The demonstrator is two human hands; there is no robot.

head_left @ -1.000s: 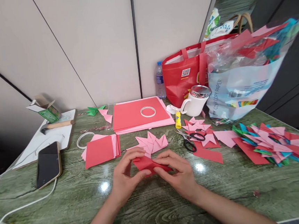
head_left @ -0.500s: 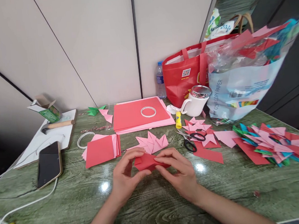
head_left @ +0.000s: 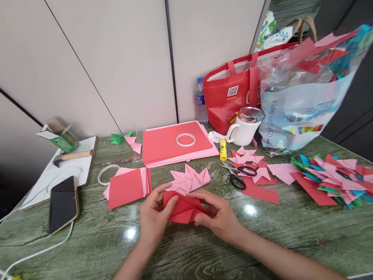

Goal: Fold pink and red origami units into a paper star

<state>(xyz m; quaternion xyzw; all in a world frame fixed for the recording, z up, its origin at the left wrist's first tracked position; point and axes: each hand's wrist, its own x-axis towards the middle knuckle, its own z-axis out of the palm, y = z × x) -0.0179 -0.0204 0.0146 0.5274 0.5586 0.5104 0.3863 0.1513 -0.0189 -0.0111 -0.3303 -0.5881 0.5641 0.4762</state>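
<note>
Between both hands is a partly folded sheet of red paper [head_left: 183, 210], held just above the table. My left hand [head_left: 155, 214] pinches its left end, the thumb lying over the front. At the right end, my right hand [head_left: 219, 213] grips the paper between thumb and fingers. Right behind the hands lies a folded pink paper piece [head_left: 190, 179] with several points. A stack of red and pink paper squares [head_left: 125, 189] sits to the left of my left hand. Black-handled scissors [head_left: 238, 174] rest on red and pink folded pieces to the right.
Large red and pink sheets [head_left: 160, 144] with a tape roll [head_left: 185, 140] lie at the back. A glue stick [head_left: 223, 150], white mug [head_left: 244, 128], red bag [head_left: 224, 93] and plastic bag [head_left: 298, 108] stand back right. Folded colored papers [head_left: 343, 178] pile at right; a phone [head_left: 62, 205] lies left.
The red paper has been turned between my hands, so a folded flap now points down at the front. My left thumb has moved up onto the paper's face.
</note>
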